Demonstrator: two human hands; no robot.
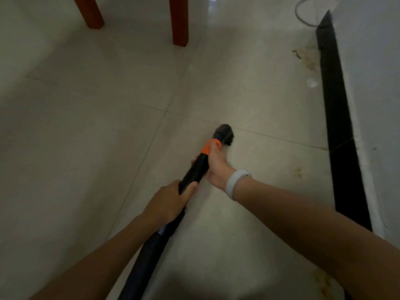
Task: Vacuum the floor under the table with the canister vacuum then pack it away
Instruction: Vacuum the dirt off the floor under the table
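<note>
A black vacuum wand [195, 169] with an orange collar [209, 146] ends in a dark brush nozzle [224, 133] that rests on the pale tiled floor [86, 126]. My right hand [216, 167] grips the wand just behind the collar; a white band sits on that wrist. My left hand [172, 201] holds the wand lower down, where it joins the ribbed black hose [142, 263] running to the bottom edge. Two red-brown table legs [179, 20] stand at the top of the view, well beyond the nozzle. The canister itself is out of sight.
A black skirting strip [337, 126] runs along a white wall [378, 83] on the right. Brownish stains and bits of debris [307, 59] lie near the skirting. A thin pale cord [303, 16] loops on the floor at the top right.
</note>
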